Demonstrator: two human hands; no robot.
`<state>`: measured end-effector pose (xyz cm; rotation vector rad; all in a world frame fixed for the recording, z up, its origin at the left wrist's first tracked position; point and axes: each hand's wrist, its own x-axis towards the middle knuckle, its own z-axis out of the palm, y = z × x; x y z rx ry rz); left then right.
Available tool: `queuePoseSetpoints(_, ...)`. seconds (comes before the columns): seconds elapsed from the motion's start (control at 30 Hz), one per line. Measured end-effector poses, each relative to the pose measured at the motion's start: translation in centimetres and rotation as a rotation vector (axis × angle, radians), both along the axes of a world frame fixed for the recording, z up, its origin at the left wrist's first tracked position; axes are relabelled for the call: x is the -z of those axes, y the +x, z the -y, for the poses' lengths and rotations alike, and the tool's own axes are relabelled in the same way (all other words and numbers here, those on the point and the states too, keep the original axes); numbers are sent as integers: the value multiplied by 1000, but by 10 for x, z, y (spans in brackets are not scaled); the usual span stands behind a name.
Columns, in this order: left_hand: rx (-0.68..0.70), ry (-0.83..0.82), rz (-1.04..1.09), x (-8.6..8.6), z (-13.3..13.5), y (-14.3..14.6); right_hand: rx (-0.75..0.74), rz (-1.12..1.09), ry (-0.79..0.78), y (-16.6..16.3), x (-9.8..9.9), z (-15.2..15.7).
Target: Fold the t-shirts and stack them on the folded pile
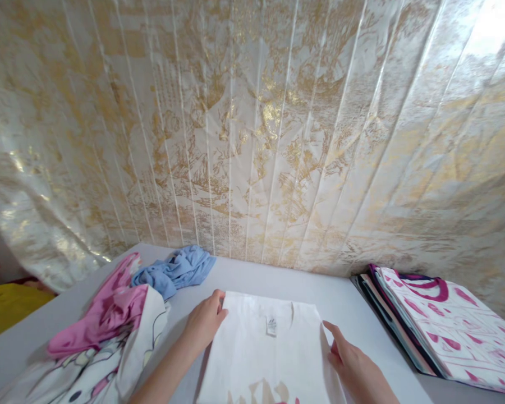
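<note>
a shiny pale curtain fills the background, printed with gold landscape-like drawings and lined with raised creases that fan toward the top. strong light whitens its upper right corner, while the left side looks duller, with small glints along its lower folds. below, a smooth white table runs back to the curtain, its left edge slanting away.

Two bare hands — slender fingers — and bare forearms.
</note>
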<state>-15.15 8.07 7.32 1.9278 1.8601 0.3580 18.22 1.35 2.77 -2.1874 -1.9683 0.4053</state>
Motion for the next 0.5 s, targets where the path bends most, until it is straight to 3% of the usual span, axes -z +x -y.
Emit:
queuePoseSetpoints(0.17,-3,-34,12,0,2,-12,-26,12,-64,-4,-11,1)
queuePoseSetpoints(0.33,92,-100,28,-3,19,-24,-29,37,-130,-12,-27,3)
queuePoseSetpoints(0.5,121,-100,7,-2,28,-20,-22,22,-98,-14,-31,5)
